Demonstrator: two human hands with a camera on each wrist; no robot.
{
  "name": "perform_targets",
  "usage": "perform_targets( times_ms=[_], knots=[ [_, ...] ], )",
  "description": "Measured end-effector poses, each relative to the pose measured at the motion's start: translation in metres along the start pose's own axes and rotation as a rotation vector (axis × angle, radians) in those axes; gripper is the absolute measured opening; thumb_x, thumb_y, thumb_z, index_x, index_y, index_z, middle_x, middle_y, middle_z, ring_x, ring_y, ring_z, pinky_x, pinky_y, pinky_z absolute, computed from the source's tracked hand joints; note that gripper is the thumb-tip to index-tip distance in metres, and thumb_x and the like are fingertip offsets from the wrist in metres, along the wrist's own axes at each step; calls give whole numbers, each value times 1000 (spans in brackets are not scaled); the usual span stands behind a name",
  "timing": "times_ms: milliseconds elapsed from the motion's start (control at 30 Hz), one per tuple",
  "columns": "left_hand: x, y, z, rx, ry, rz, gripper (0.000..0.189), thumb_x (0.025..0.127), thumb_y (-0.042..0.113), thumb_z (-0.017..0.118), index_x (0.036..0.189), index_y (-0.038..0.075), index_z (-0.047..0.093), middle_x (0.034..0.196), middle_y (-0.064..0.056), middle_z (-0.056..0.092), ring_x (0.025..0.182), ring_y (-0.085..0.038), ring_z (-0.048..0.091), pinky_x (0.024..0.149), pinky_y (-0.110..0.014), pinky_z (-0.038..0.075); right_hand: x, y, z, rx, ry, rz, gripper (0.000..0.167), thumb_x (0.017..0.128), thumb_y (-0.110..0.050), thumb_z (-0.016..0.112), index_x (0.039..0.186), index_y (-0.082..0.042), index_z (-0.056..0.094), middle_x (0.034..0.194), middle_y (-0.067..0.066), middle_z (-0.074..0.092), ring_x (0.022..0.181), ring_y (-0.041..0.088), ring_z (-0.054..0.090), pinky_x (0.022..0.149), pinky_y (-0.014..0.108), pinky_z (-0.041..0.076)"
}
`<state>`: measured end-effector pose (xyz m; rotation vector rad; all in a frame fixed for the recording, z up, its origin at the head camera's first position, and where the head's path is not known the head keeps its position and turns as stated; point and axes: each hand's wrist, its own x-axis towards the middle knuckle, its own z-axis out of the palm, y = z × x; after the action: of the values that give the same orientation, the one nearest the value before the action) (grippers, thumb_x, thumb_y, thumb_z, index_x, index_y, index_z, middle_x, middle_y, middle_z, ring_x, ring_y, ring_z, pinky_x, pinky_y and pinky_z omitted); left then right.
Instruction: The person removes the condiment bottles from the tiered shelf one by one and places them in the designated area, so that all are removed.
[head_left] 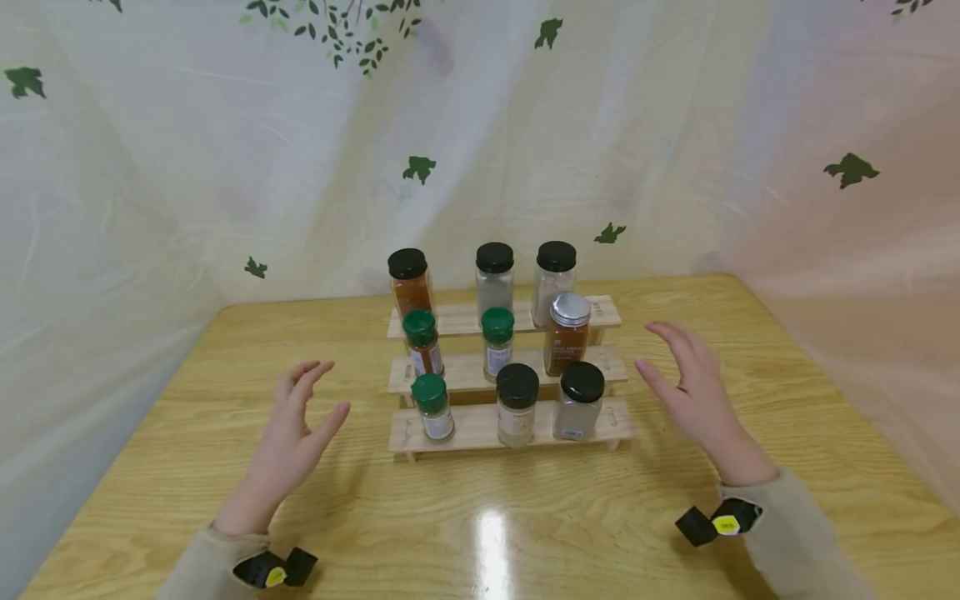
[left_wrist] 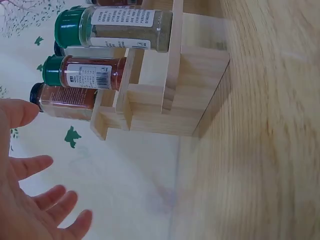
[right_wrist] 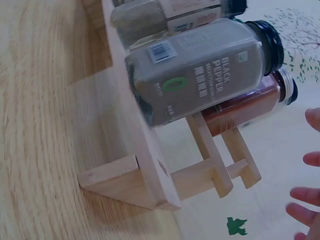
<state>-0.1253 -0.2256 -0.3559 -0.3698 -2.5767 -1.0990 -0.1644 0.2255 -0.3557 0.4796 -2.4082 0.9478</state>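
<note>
A three-tier wooden spice rack [head_left: 467, 432] stands between my hands, holding several spice jars. The front tier has a green-capped jar [head_left: 437, 417], a black-lidded jar [head_left: 516, 417] and a square black pepper jar [right_wrist: 200, 70]. On the middle tier are two green-capped jars, one red-filled [left_wrist: 95, 74], and a silver-lidded reddish jar [head_left: 566, 342]. Three black-lidded jars, including an orange-brown one [head_left: 412, 292], line the top tier. My left hand [head_left: 287, 446] hovers left of the rack, fingers loosely bent and holding nothing. To the right, my right hand [head_left: 699, 400] is likewise unoccupied, apart from the rack.
Underneath is a wood-grain table [head_left: 360, 517], with its back edge just behind the rack. A pale curtain [head_left: 315, 167] printed with green leaves hangs behind and at both sides. Black devices [head_left: 276, 569] are strapped over both sleeves at the wrists.
</note>
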Motion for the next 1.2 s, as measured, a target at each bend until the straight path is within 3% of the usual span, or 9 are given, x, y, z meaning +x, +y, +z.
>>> perform_targets(
  times_ms=[67,133,267,400,633,800,933,1067,1200],
  knots=[
    [1,1,1,-84,-48,-62,49,96,15,56,139,-1,38,139,-26,28,125,-42,32,97,-62,33,0,1,2,51,4,-3,41,92,-11,58,129,4,48,128,27,47,114,41,43,94,59,30],
    [3,1,3,-151,-94,-133,50,97,17,54,140,0,37,140,-26,29,127,-43,33,99,-62,34,0,2,4,79,12,-12,40,90,-7,60,128,4,49,124,24,50,110,29,48,96,43,36],
    [9,-2,11,-253,-219,-323,56,98,29,52,144,7,30,148,-21,26,133,-40,32,102,-59,34,2,1,8,125,14,-84,41,83,3,64,123,3,54,116,18,56,104,4,50,93,14,34],
    [11,-10,24,-353,-331,-441,60,97,30,53,147,9,26,149,-20,29,134,-37,34,102,-49,41,3,-4,11,170,-21,-193,42,78,7,66,119,1,58,116,14,58,103,-2,50,92,11,34],
    [9,-23,46,-528,-386,-502,58,95,23,57,144,7,31,143,-24,33,123,-33,46,88,-31,50,1,-13,17,247,-89,-320,42,75,1,73,115,-2,62,117,15,59,111,4,51,94,12,36],
    [8,-28,56,-528,-401,-529,55,93,24,61,141,7,40,132,-22,43,104,-21,53,83,-31,52,1,-13,23,305,-112,-353,41,74,-1,76,113,-4,64,118,14,59,111,4,53,94,12,39],
    [8,-31,59,-561,-393,-541,51,93,19,60,138,1,42,118,-16,48,95,-15,52,78,-28,52,0,-11,27,348,-145,-328,47,70,4,77,114,-3,63,119,14,58,111,2,52,91,14,43],
    [7,-34,62,-663,-373,-566,49,94,11,57,137,-5,40,108,-7,50,88,-8,52,72,-22,51,-2,-10,28,402,-209,-251,53,68,10,77,117,-2,59,120,15,56,110,-1,52,90,15,45],
    [6,-38,63,-758,-369,-574,46,93,7,56,135,-5,40,105,-2,49,89,-6,53,73,-20,51,-3,-11,31,462,-247,-200,56,68,11,77,118,-1,55,122,5,55,108,-1,52,88,15,44]
  ],
)
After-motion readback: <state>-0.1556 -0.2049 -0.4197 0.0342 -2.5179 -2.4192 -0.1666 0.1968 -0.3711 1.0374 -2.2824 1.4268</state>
